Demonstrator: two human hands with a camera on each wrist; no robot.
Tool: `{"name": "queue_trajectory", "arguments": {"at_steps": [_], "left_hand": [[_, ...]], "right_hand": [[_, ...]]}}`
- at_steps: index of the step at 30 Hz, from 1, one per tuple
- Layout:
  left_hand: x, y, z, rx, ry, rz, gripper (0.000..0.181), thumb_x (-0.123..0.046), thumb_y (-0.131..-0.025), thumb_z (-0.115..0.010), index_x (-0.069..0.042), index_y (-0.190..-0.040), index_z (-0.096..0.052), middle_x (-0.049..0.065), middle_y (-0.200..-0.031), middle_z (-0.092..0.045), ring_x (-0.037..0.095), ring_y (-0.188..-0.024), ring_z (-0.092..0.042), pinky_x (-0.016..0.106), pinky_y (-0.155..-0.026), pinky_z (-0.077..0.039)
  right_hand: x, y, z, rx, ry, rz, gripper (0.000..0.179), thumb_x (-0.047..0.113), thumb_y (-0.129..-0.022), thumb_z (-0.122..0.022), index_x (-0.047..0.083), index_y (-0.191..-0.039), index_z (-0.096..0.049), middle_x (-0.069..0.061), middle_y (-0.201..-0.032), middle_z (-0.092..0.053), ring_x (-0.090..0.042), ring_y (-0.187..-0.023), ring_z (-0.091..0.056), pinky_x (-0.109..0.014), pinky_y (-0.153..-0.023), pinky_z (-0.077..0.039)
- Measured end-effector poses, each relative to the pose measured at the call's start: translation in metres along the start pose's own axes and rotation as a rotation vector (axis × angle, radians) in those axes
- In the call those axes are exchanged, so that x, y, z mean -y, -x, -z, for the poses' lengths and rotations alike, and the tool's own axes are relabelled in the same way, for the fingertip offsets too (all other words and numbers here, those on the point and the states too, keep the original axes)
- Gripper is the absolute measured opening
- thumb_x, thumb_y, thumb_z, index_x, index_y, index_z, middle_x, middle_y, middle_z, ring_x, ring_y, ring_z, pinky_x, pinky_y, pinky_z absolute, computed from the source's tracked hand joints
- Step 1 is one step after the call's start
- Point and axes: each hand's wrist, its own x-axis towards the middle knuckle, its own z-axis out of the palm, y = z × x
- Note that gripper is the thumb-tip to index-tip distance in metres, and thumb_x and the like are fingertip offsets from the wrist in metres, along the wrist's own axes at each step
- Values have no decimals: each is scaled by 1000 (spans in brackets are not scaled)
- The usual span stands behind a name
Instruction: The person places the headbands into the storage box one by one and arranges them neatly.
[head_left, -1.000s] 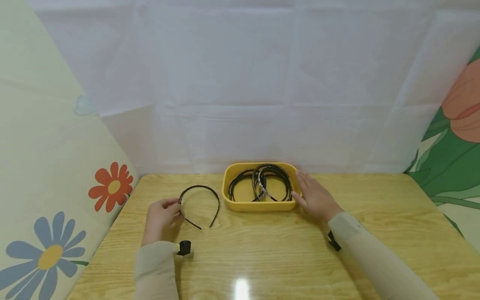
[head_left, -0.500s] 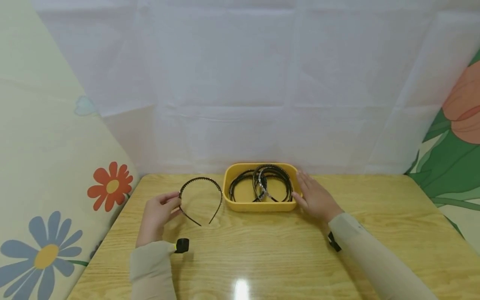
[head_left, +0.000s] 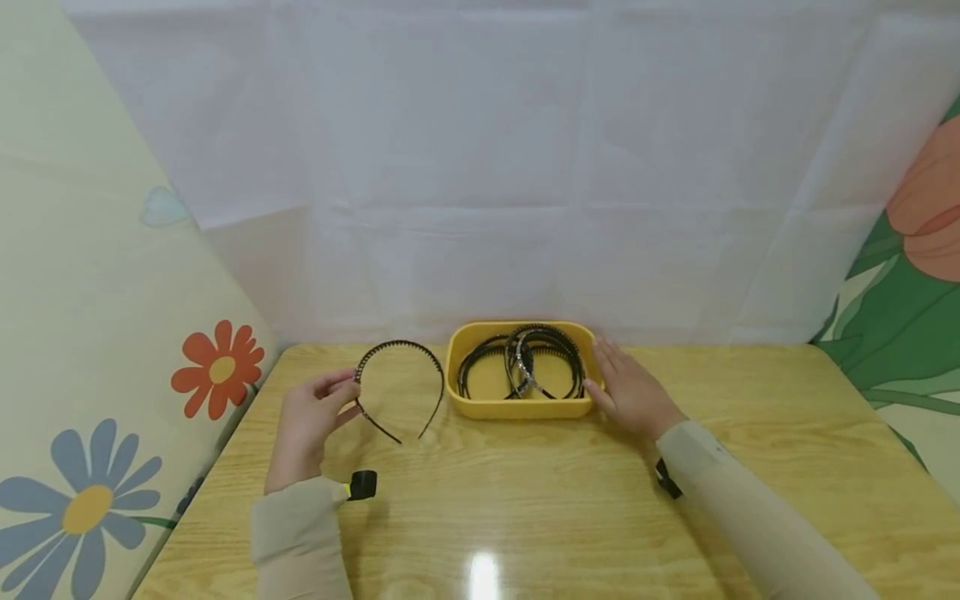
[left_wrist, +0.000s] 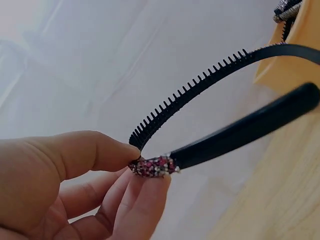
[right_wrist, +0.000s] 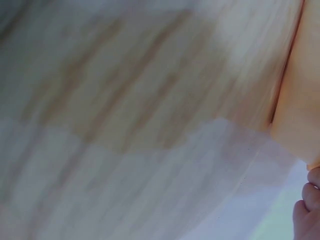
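Note:
My left hand [head_left: 309, 418] pinches a black toothed headband [left_wrist: 240, 128] by one side, between thumb and fingers. In the left wrist view, dark pink and silver glitter stones show on the band right at the fingertips. The headband is held up over the table, left of a yellow bin [head_left: 517, 409], with its two ends pointing down toward the front. Several black headbands [head_left: 546, 332] lie in a loose heap inside the bin, one with silver stones. My right hand [head_left: 636, 395] rests on the bin's right side, fingers extended along the wall and thumb at the rim.
The wood-grain table [head_left: 480, 492] runs back to a white cloth [head_left: 450, 167] hanging close behind the bin. Flower-printed panels stand at left and right. A small black wrist camera [head_left: 363, 484] sits on the left wrist.
My left hand has raised the headband and tilted it up, shifting slightly left and away from me. The right hand and the bin have stayed in place.

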Motion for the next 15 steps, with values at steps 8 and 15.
{"name": "queue_trajectory", "arguments": {"at_steps": [8,15], "left_hand": [[-6,3,-3,-9,42,-44,45,-12,-102,-62,4,-143,-53,-1,-115,-62,4,-97,-63,25,-86,-59],[-5,2,-14,-11,145,-70,43,-9,-101,-64,6,-141,-54,-5,-109,-64,4,-95,-66,23,-84,-59]], "right_hand": [[-1,-2,0,9,9,5,71,39,-110,-38,-11,-157,-18,-28,-164,-18,-44,-151,-19,-50,-124,-17],[0,-1,-1,14,3,5,71,38,-110,-39,-11,-156,-17,-28,-164,-17,-44,-151,-18,-50,-124,-16]]}}
